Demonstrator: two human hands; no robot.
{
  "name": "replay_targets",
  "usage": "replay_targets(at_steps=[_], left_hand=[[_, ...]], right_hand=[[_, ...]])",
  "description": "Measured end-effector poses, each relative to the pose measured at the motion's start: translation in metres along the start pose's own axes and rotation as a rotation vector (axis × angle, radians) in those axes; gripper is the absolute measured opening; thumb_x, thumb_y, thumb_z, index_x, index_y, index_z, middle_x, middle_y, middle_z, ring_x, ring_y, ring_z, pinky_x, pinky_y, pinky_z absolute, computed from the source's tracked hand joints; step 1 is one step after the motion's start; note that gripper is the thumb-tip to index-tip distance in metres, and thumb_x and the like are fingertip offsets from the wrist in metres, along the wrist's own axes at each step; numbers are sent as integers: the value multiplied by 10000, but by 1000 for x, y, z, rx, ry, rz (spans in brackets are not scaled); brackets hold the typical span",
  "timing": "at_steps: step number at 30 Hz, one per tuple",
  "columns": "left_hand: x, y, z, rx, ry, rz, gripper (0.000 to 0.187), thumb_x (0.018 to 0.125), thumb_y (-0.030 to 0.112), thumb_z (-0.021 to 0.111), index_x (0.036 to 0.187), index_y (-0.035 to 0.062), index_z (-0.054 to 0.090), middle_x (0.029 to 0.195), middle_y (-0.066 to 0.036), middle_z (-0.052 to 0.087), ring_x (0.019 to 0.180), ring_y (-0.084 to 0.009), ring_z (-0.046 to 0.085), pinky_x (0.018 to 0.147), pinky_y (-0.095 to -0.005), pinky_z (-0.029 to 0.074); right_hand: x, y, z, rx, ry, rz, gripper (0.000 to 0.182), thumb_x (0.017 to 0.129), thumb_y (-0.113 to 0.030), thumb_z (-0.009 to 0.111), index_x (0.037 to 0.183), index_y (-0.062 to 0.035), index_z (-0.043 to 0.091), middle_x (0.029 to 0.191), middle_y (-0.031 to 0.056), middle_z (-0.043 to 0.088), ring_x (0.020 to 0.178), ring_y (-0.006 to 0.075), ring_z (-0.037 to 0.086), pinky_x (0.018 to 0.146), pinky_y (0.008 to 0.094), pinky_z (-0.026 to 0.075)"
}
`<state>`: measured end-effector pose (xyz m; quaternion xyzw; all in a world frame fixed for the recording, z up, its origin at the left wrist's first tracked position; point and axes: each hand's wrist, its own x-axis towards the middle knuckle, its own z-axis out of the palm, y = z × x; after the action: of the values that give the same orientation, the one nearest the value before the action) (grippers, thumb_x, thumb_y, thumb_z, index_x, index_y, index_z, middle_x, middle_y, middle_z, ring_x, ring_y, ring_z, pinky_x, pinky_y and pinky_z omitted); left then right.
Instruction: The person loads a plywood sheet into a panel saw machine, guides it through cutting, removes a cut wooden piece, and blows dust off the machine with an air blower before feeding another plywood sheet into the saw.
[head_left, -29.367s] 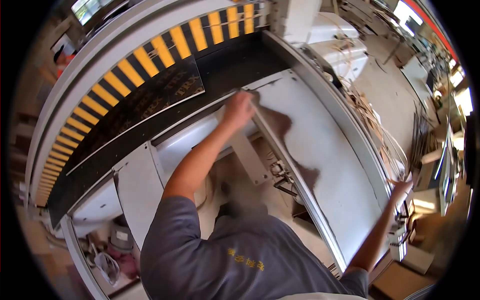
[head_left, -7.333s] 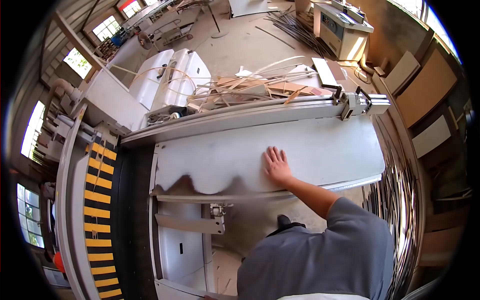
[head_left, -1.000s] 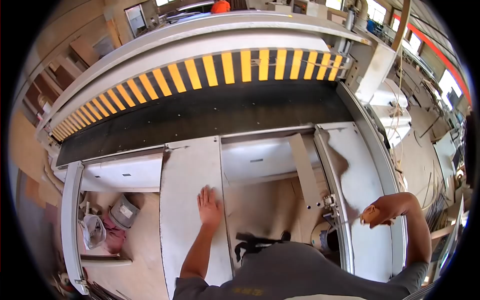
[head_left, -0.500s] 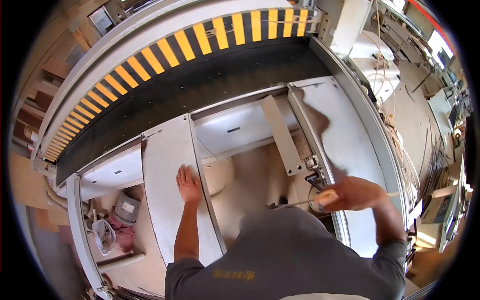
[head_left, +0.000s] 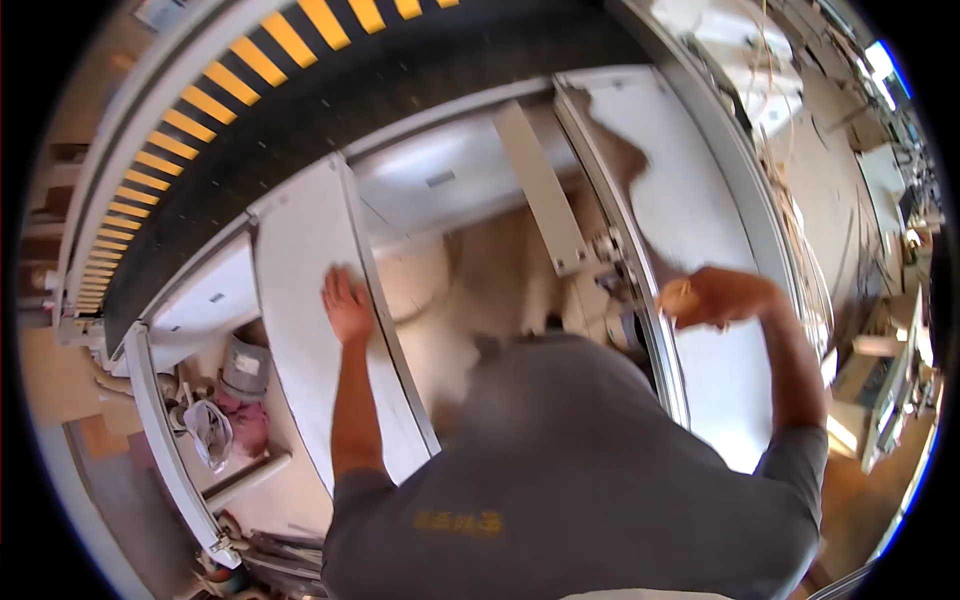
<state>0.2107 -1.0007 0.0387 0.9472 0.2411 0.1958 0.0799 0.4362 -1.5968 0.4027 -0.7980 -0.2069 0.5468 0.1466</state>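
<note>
Left hand point(head_left: 348, 308): open, resting flat on the smooth white panel point(head_left: 300, 235), unchanged. Right hand point(head_left: 735, 298): grip closed round a small orange-tan object point(head_left: 677, 297), shifted right beside the straight metal rail point(head_left: 667, 370), where handling apparently centres. Right table point(head_left: 700, 195): pale, flat, dark-stained left edge.
</note>
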Motion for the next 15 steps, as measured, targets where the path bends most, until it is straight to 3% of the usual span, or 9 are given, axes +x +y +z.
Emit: replay_targets(at_steps=[1,3,5,8,11,12,15], left_hand=[[-1,3,0,8,5,18,537,1052,265,590,1560,113,509,1655,-181,452,1546,-394,383,1291,-571,268],[-3,1,4,-13,47,94,520,1070,293,582,1551,104,518,1638,-182,471,1533,-395,401,1272,-572,289],[0,8,2,0,8,43,521,1072,319,582,1544,104,527,1622,-179,489,1519,-381,425,1258,-559,315],[-1,2,7,-2,14,59,516,1071,325,583,1535,104,544,1629,-168,490,1524,-365,424,1266,-531,307],[0,-2,12,-9,24,79,519,1070,324,584,1537,100,548,1636,-168,485,1529,-365,417,1275,-522,292],[-1,-3,11,-17,16,77,522,1069,322,585,1540,100,546,1639,-170,482,1530,-366,415,1277,-521,287],[0,-1,9,-41,6,67,528,1070,319,582,1548,98,541,1645,-173,475,1535,-369,405,1281,-519,277]], right_hand=[[7,29,2,27,38,41,392,931,-279,837,1246,-69,732,750,54,722,506,109,597,453,281,504],[14,59,7,-34,183,258,381,917,-233,826,1242,-58,731,729,63,716,511,116,618,461,278,513],[13,70,9,-180,197,355,361,901,-176,814,1225,-44,726,724,67,715,512,130,631,463,276,521],[-4,62,9,36,-3,234,314,902,-141,796,1185,-26,721,718,80,715,508,152,642,454,288,522],[12,49,24,-172,271,250,315,888,-145,808,1163,-19,721,713,84,714,502,137,647,430,271,503],[15,36,17,-68,72,266,313,899,-189,799,1153,-24,721,788,117,747,585,217,703,523,333,565],[60,41,44,-477,443,-225,314,920,-254,779,1133,-32,715,903,144,778,770,318,748,720,422,600]])
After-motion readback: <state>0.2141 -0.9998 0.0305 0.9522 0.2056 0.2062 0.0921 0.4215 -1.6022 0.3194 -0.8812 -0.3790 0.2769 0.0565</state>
